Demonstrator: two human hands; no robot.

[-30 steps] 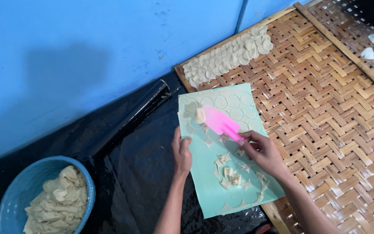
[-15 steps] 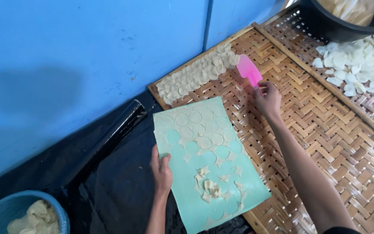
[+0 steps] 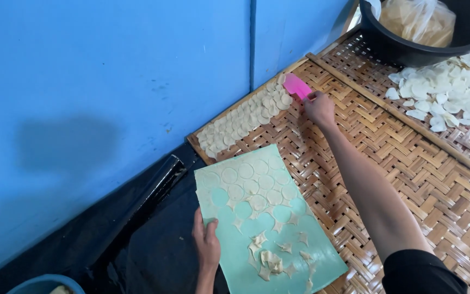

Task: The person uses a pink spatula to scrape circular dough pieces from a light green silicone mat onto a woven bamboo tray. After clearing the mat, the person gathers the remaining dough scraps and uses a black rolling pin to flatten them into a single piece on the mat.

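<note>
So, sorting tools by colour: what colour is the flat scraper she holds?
Bright pink flat plastic scraper, in the right hand; head view.

Single head camera, looking steeply down, near woven tray [image 3: 409,179] and blue wall [image 3: 110,81].

Right arm [image 3: 365,185] outstretched (grip [image 3: 319,109] closed), left hand [image 3: 206,245] flat

Plain blue wall [image 3: 110,109], black plastic sheet [image 3: 137,239] along its foot, soft even light
</note>
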